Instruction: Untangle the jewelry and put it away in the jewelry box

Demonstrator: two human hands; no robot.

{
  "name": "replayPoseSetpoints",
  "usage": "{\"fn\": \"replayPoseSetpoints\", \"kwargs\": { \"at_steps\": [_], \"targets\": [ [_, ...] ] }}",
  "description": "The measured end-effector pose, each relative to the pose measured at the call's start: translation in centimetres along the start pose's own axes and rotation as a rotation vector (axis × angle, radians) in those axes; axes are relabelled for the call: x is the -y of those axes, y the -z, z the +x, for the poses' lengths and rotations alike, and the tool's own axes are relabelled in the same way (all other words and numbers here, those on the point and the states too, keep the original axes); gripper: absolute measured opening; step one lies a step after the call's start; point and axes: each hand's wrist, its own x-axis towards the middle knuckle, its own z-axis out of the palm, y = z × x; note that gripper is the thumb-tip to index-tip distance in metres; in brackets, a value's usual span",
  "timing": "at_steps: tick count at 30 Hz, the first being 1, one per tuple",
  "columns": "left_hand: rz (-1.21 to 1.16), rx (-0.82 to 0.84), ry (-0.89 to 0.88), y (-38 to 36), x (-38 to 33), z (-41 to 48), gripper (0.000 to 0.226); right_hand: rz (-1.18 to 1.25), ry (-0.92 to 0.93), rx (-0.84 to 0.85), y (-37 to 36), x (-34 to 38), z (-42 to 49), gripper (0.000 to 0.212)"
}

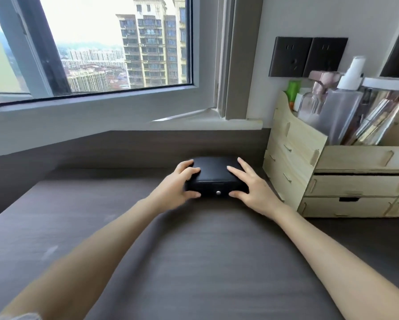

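1. the jewelry box (216, 175) sits shut on the desk (205, 262), straight ahead of the person. its long axis runs left to right and its front face, with a small metal snap (218, 193), is turned toward them.
2. the left hand (177, 188) grips the box's left end, fingers curled over the lid edge and thumb on the front face.
3. the right hand (251, 190) is at the box's right end, with spread, fairly straight fingers lying on the lid and the thumb touching the front face.
4. both hands are equally near, one at each end, so either lifting the lid or drawing the box closer looks ready.
5. no jewelry is in view, so the untangling seems not yet begun.
6. just right of the box stands a wooden organizer (332, 181) holding bottles.
7. no brand, label or writing can be read anywhere.
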Motion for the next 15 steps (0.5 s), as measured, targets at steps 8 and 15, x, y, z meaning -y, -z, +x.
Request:
{"fn": "replayPoseSetpoints", "kwargs": {
  "at_steps": [8,15],
  "targets": [
    [0.024,0.070,0.039,-1.1,0.8,2.5,0.062,0.039,-0.052,0.033,-0.4,-2.2,2.5,0.068],
    [0.214,0.061,0.037,0.1,-0.7,2.5,0.068,-0.140,-0.050,0.002,1.1,-0.4,2.4,0.070]
  ]
}}
